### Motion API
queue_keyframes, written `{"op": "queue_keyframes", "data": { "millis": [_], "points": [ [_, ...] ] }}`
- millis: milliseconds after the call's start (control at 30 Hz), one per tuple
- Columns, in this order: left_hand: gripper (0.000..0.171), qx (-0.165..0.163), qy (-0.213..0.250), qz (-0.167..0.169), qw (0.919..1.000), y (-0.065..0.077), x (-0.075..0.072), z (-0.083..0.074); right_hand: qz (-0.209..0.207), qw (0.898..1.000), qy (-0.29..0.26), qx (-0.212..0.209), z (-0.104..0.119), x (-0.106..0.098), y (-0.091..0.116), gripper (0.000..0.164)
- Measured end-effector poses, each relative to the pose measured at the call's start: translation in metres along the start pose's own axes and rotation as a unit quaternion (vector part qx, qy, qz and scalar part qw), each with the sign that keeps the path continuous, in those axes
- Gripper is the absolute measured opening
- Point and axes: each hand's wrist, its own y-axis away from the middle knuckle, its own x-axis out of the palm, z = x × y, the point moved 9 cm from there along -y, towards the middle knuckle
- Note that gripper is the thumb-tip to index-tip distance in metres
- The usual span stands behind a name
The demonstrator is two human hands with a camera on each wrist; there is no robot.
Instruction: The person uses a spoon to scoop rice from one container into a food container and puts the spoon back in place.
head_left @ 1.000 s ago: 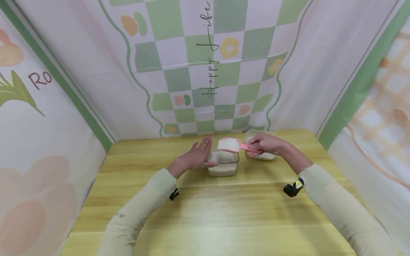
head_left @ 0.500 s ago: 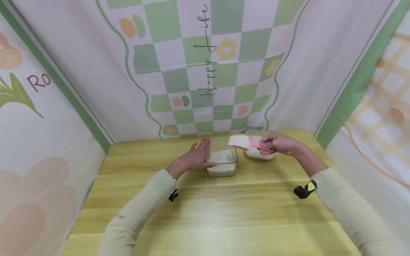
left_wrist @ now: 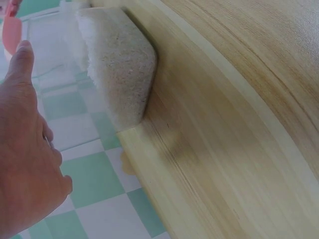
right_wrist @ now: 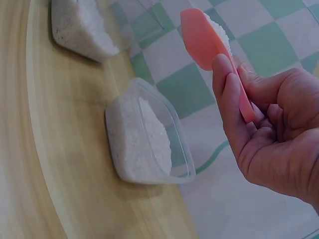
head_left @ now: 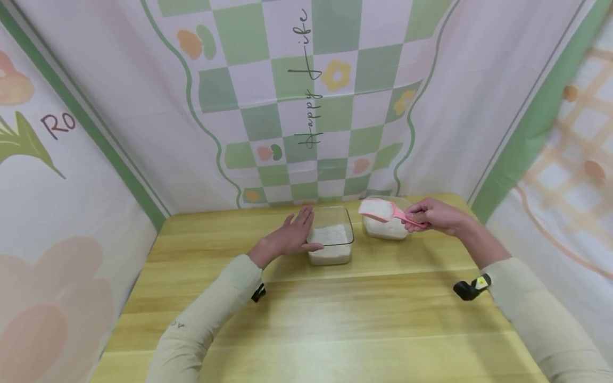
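My right hand (head_left: 435, 215) grips the handle of a pink scoop (right_wrist: 202, 42), thumb on one side and fingers curled on the other. White grains that look like rice (head_left: 377, 208) heap in its bowl. The scoop is held above the right clear plastic container (head_left: 386, 231), which is partly filled with the same grains. My left hand (head_left: 287, 236), fingers straight, lies along the left side of a deeper clear container (head_left: 330, 256) with a dark rim. Grains fill its lower part, as the left wrist view also shows. Whether the left palm touches the wall I cannot tell.
Both containers stand side by side near the back of the wooden table (head_left: 316, 319), a small gap between them. A printed checkered curtain (head_left: 297, 122) hangs right behind, with more fabric at both sides.
My right hand has carried the loaded scoop rightward, from above the left container to above the right one. The left hand has stayed in place.
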Motion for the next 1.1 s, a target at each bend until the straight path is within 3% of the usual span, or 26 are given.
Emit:
{"op": "queue_keyframes", "data": {
  "millis": [500,1100],
  "points": [
    [0.1,0.005,-0.008,0.0,1.0,0.001,0.0,0.0,-0.055,0.996,0.06,0.034,-0.029,-0.039,0.01,0.036],
    [0.101,0.01,-0.001,-0.002,0.9999,0.001,-0.001,0.0,-0.069,0.988,0.124,0.052,-0.037,-0.056,0.011,0.037]
  ]
}}
